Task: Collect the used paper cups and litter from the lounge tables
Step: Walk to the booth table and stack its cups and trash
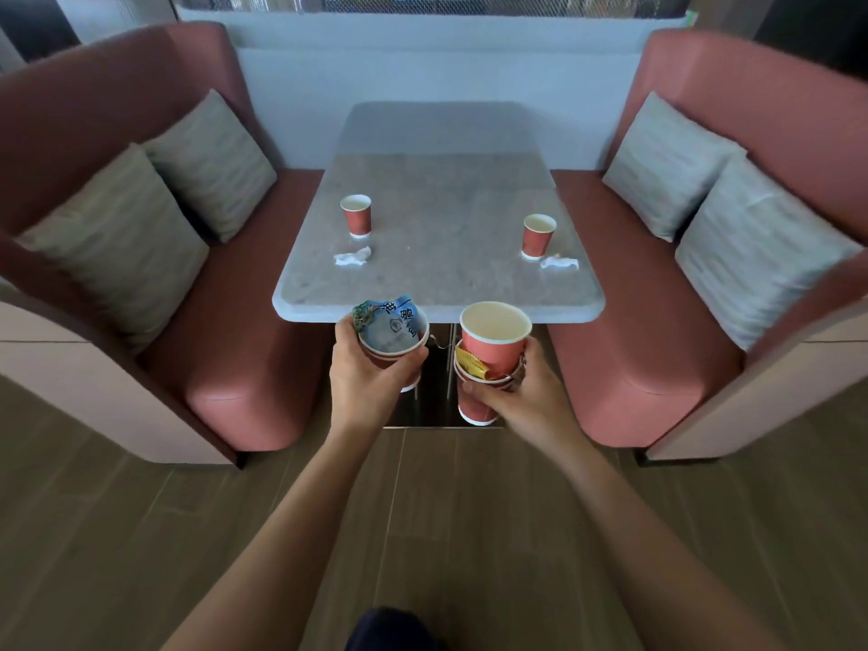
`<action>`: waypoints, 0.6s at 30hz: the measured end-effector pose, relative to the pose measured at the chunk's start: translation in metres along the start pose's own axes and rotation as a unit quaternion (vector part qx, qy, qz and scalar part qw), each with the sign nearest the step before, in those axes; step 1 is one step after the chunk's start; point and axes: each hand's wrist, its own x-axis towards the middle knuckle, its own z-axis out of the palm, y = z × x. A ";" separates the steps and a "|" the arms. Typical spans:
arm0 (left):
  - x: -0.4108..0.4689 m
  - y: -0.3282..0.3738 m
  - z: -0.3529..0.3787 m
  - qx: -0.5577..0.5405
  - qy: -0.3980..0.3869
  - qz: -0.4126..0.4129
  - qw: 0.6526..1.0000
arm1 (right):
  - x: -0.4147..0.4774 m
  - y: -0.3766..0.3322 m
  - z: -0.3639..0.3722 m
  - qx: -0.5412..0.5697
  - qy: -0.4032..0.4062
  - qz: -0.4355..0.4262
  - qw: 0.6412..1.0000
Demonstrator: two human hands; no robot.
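Left hand (364, 378) grips wrapper-stuffed cup stack (394, 347); right hand (526, 392) grips second cup stack (488, 354). Two cups (357, 215) (538, 236) and tissues (352, 257) on desk (437, 284).

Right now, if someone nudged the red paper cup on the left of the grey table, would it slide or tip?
The red paper cup stands upright on a base narrower than its rim, so a push near the top would probably tip it. It looks like thin paper: likely light and easily dented. Whether liquid remains inside cannot be seen.
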 end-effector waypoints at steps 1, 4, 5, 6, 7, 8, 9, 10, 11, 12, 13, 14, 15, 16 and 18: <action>0.013 -0.002 0.006 0.002 0.000 -0.002 1.000 | 0.013 0.001 0.000 -0.003 -0.002 0.001 1.000; 0.051 -0.011 0.020 0.004 -0.001 -0.009 1.000 | 0.051 0.003 0.002 -0.005 -0.003 -0.001 1.000; 0.064 -0.014 0.025 0.000 -0.003 -0.009 1.000 | 0.063 0.002 0.003 -0.009 -0.001 0.001 1.000; 0.078 -0.016 0.030 -0.005 -0.004 -0.009 1.000 | 0.078 0.002 0.005 -0.011 0.002 0.002 1.000; 0.092 -0.019 0.035 -0.008 -0.006 -0.007 1.000 | 0.092 0.002 0.006 -0.015 0.005 0.002 1.000; 0.109 -0.022 0.042 -0.010 -0.006 -0.006 1.000 | 0.109 0.002 0.008 -0.016 0.009 0.003 1.000; 0.121 -0.024 0.046 -0.012 -0.008 -0.005 1.000 | 0.121 0.001 0.008 -0.019 0.011 0.004 1.000; 0.137 -0.027 0.052 -0.016 -0.010 -0.005 1.000 | 0.137 0.001 0.010 -0.018 0.013 0.004 1.000; 0.153 -0.029 0.057 -0.019 -0.012 -0.003 1.000 | 0.152 0.000 0.012 -0.019 0.016 0.005 1.000; 0.170 -0.031 0.062 -0.020 -0.016 -0.001 1.000 | 0.168 -0.001 0.014 -0.020 0.021 0.006 1.000; 0.187 -0.034 0.068 -0.018 -0.022 0.000 1.000 | 0.184 -0.001 0.016 -0.021 0.027 0.009 0.999; 0.202 -0.036 0.072 -0.012 -0.027 0.000 1.000 | 0.199 -0.001 0.018 -0.021 0.034 0.012 0.999; 0.218 -0.038 0.077 -0.005 -0.031 0.002 0.999 | 0.215 -0.001 0.020 -0.020 0.042 0.015 0.999; 0.234 -0.041 0.082 0.000 -0.035 0.002 0.999 | 0.231 -0.001 0.023 -0.018 0.048 0.019 0.998; 0.263 -0.047 0.090 -0.001 -0.039 -0.003 0.999 | 0.260 -0.002 0.028 -0.016 0.051 0.028 0.998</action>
